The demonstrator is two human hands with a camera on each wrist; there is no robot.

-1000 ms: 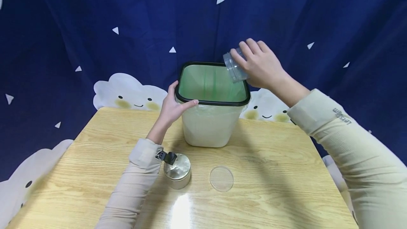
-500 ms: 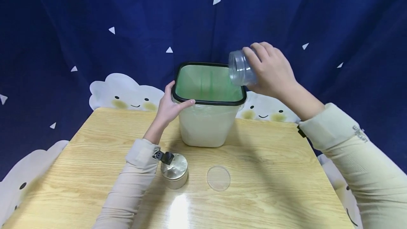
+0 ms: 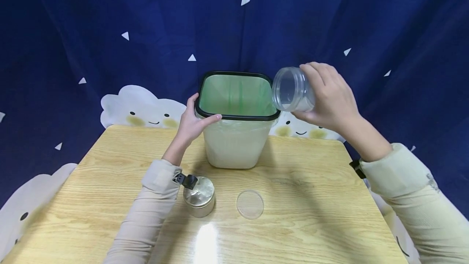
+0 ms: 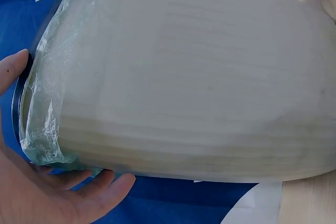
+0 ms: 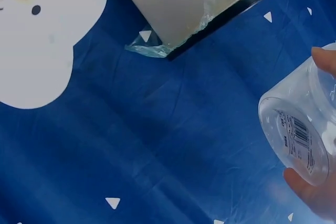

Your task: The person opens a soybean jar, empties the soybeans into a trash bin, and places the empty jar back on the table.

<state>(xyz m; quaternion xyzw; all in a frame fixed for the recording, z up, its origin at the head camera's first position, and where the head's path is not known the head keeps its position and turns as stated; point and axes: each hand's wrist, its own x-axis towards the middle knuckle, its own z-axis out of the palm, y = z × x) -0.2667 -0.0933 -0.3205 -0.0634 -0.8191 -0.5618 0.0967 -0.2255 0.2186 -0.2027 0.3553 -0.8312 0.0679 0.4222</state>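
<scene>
A whitish plastic trash can (image 3: pixel 234 146) stands upright on the table, with a black rim (image 3: pixel 243 117) and a thin green bag (image 3: pixel 220 93) lining it. My left hand (image 3: pixel 193 124) grips its left front corner, the thumb lying over the rim and the fingers round the side. Folded bag plastic (image 4: pixel 47 124) shows under the rim in the left wrist view. My right hand (image 3: pixel 334 99) holds a clear plastic jar (image 3: pixel 294 89) tilted, its open mouth facing left by the can's right rim. A barcode label (image 5: pixel 300 136) is on the jar's base.
A round tin (image 3: pixel 199 194) with a silvery top stands in front of the can, close to my left wrist. Right of it a clear round disc (image 3: pixel 250 204) lies flat on the wooden table (image 3: pixel 304 219). A blue curtain (image 3: pixel 154 19) hangs behind.
My right hand has drawn the jar right and a little down, away from over the can, and turned its mouth more toward view. The left hand stays on the rim.
</scene>
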